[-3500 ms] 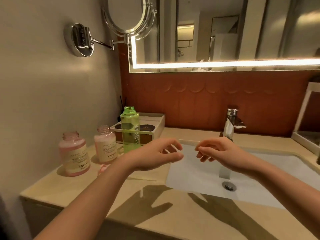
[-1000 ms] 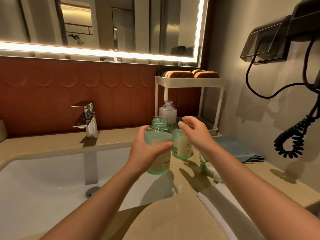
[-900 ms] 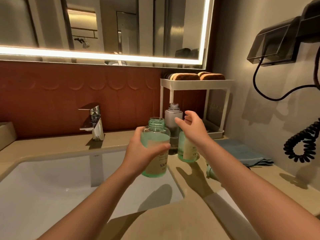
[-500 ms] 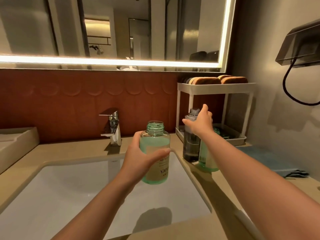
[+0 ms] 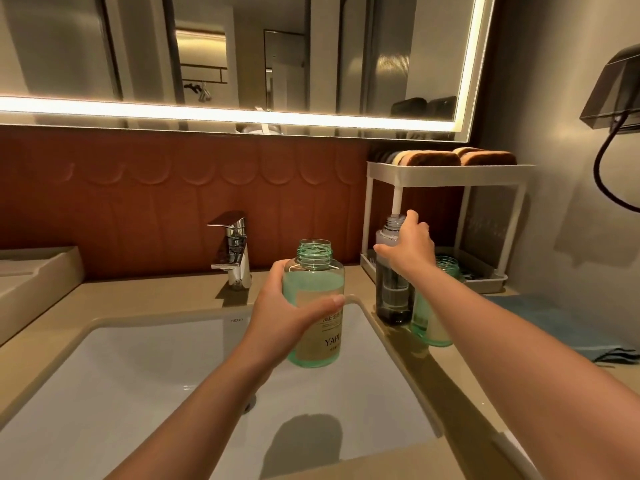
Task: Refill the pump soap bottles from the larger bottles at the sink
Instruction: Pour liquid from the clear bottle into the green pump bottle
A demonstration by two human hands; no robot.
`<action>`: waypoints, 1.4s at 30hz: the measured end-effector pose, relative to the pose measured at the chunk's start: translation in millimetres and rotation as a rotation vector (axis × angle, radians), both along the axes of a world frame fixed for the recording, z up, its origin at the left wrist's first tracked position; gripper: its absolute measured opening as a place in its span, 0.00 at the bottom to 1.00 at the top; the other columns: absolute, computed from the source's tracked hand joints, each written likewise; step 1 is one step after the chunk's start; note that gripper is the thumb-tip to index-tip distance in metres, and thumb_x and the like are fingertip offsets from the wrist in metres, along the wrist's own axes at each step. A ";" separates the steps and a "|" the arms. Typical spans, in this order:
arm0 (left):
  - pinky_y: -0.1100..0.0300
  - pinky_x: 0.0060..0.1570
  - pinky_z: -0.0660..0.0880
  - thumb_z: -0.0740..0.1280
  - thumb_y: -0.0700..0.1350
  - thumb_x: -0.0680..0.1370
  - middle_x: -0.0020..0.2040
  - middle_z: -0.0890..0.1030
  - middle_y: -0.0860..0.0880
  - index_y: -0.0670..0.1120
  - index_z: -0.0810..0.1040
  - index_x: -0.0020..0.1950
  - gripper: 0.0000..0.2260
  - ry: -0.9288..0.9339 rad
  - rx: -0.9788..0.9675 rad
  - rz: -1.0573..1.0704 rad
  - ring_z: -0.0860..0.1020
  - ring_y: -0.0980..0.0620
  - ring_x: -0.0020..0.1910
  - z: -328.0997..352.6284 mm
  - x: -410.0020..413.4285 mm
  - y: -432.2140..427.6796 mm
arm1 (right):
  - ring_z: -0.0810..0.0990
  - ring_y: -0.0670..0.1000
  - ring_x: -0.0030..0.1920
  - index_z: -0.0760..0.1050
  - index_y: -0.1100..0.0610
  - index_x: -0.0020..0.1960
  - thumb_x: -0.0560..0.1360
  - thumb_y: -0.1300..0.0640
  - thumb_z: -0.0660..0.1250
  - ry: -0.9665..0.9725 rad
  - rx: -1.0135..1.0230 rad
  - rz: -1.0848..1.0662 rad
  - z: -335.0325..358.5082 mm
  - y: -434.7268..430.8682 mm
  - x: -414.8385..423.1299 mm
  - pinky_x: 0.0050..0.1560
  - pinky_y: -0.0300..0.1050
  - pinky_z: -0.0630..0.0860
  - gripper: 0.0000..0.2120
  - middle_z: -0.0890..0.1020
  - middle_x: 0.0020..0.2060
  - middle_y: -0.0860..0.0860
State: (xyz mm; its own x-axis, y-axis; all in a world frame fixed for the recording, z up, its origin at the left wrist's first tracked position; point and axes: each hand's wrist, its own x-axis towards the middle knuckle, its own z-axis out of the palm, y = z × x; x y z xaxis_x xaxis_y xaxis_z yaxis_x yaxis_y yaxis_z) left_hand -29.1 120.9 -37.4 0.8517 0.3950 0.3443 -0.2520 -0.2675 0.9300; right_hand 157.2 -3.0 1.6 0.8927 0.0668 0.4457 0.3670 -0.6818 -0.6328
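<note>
Over the sink [image 5: 138,375] — left hand [image 5: 277,317] wrapped round the uncapped green bottle [image 5: 318,282], upright. Right hand [image 5: 410,251] curled about the dark refill bottle [image 5: 393,299] on the counter [image 5: 156,299]. Advised: lift straight, tilt slowly — mouth to mouth, above basin.

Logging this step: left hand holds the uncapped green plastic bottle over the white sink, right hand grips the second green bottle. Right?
No. In the head view the right hand grips the tall dark grey bottle, not the second green bottle beside it. The left hand holds the uncapped green plastic bottle over the white sink.
</note>
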 end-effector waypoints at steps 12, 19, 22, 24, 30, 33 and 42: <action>0.59 0.46 0.76 0.78 0.54 0.60 0.53 0.80 0.56 0.58 0.71 0.58 0.30 -0.009 0.030 -0.033 0.78 0.56 0.52 4.2 -43.6 -1.5 | 0.73 0.49 0.57 0.66 0.55 0.67 0.66 0.52 0.76 -0.161 0.276 0.302 12.1 -35.3 -72.2 0.56 0.48 0.75 0.34 0.75 0.57 0.50; 0.58 0.48 0.77 0.77 0.58 0.54 0.53 0.81 0.57 0.60 0.72 0.58 0.34 0.014 0.016 -0.045 0.80 0.56 0.52 -18.4 -96.4 -12.9 | 0.77 0.46 0.54 0.69 0.50 0.64 0.65 0.51 0.75 -0.103 0.323 0.487 5.1 -73.4 -153.6 0.49 0.44 0.79 0.30 0.78 0.55 0.46; 0.55 0.51 0.77 0.77 0.58 0.53 0.53 0.81 0.56 0.60 0.72 0.58 0.34 0.017 0.028 -0.033 0.80 0.55 0.52 -32.7 -118.2 -19.7 | 0.77 0.43 0.52 0.70 0.48 0.62 0.64 0.51 0.75 -0.082 0.318 0.548 -2.5 -84.2 -183.2 0.47 0.40 0.79 0.28 0.78 0.52 0.42; 0.56 0.50 0.78 0.77 0.58 0.54 0.52 0.81 0.57 0.60 0.72 0.56 0.32 0.015 0.044 -0.015 0.80 0.56 0.51 -39.9 -129.8 -23.1 | 0.78 0.40 0.51 0.70 0.47 0.61 0.64 0.52 0.76 -0.068 0.311 0.569 -6.8 -88.1 -197.1 0.46 0.38 0.79 0.28 0.77 0.50 0.39; 0.62 0.47 0.77 0.76 0.60 0.53 0.52 0.80 0.60 0.61 0.71 0.57 0.34 0.017 0.101 0.036 0.79 0.60 0.50 -52.8 -151.0 -32.0 | 0.79 0.40 0.50 0.71 0.45 0.58 0.62 0.51 0.76 -0.057 0.313 0.617 -16.1 -92.2 -217.0 0.49 0.41 0.80 0.27 0.79 0.49 0.38; 0.65 0.45 0.76 0.79 0.58 0.55 0.54 0.79 0.58 0.58 0.70 0.60 0.36 0.026 0.090 0.043 0.78 0.58 0.53 -56.3 -153.5 -32.9 | 0.79 0.41 0.51 0.71 0.44 0.58 0.61 0.49 0.76 -0.061 0.316 0.616 -21.0 -91.2 -219.5 0.50 0.43 0.80 0.27 0.79 0.51 0.40; 0.62 0.49 0.77 0.81 0.53 0.55 0.57 0.77 0.55 0.58 0.67 0.61 0.38 0.018 0.051 0.025 0.78 0.54 0.55 -64.4 -150.1 -32.4 | 0.77 0.42 0.54 0.68 0.47 0.65 0.62 0.53 0.77 -0.067 0.358 0.631 -32.9 -86.8 -217.6 0.51 0.37 0.78 0.34 0.77 0.56 0.43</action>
